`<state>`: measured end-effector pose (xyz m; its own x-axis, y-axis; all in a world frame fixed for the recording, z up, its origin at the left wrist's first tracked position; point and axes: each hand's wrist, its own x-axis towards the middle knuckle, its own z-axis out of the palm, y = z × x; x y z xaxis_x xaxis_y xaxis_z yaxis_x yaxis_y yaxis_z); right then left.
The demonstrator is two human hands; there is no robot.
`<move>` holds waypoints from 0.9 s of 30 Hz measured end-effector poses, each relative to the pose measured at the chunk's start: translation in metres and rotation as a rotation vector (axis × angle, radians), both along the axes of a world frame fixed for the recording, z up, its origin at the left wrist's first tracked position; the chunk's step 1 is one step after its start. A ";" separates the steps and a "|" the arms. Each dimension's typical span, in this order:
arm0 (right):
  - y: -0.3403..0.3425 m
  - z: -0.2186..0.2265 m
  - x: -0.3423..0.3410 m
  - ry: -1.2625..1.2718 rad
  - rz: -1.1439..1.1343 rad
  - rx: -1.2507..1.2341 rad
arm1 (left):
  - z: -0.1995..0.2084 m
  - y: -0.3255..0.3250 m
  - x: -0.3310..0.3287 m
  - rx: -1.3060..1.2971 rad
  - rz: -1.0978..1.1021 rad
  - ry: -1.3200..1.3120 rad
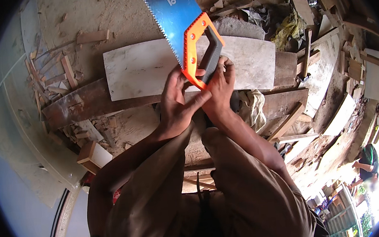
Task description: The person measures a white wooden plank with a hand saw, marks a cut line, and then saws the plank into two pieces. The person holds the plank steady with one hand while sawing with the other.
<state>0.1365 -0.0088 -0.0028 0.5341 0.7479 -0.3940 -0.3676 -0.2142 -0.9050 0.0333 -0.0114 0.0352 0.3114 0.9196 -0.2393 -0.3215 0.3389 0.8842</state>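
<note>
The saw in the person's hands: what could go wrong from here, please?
First, the left hand has fingers close to the lower end of the saw's teeth, so a slip might cut them. Second, both hands, the right too, are at the lower end of the handle while the blade reaches away, so it might tip.

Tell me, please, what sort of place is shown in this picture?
Probably a rough woodworking shop or yard: there is a handsaw with a blue blade, a pale board, and wood offcuts scattered on dusty ground.
</note>
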 end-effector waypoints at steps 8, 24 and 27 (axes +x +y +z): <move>-0.014 0.002 0.008 0.147 0.167 -0.022 | -0.009 0.012 -0.070 0.094 0.413 0.078; -0.011 -0.014 0.119 -0.298 0.268 0.067 | -0.053 0.146 -0.417 -0.476 -0.081 0.289; -0.002 0.000 0.103 -0.275 0.368 0.061 | -0.060 0.157 -0.405 -0.514 -0.103 0.292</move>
